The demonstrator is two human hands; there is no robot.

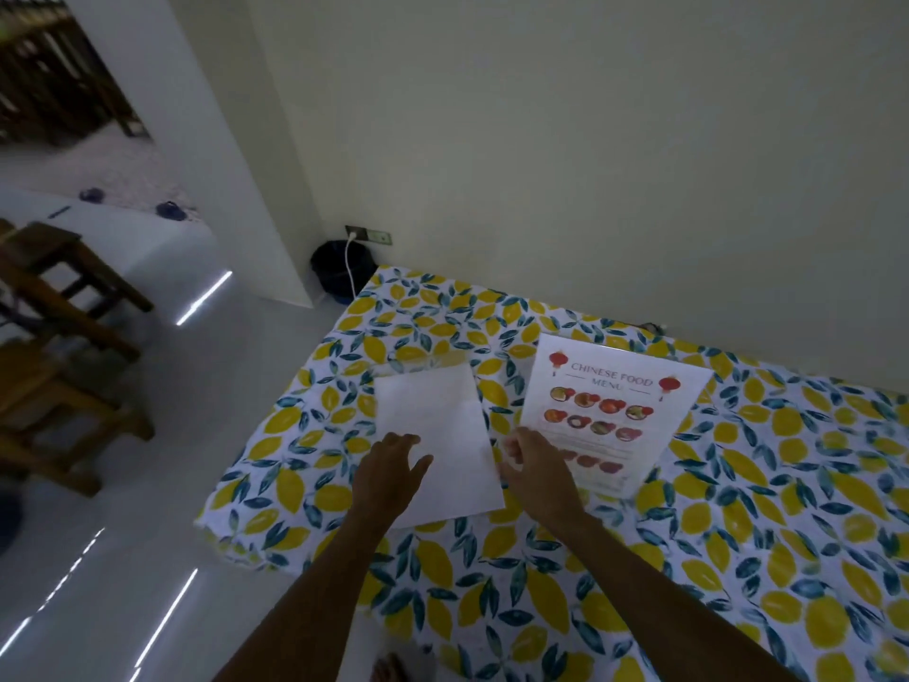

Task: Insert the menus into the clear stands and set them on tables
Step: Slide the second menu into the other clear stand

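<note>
At frame centre, one printed menu looks already in its stand; both hands, the left hand spread and the right hand loosely curled, reach empty for the blank sheet, not yet inserted.

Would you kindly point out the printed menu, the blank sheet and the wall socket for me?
Printed menu [612,411]: head view, on the rows of dish photos.
Blank sheet [433,415]: head view, on its bare upper half.
Wall socket [369,235]: head view, on the plate's middle.
</note>
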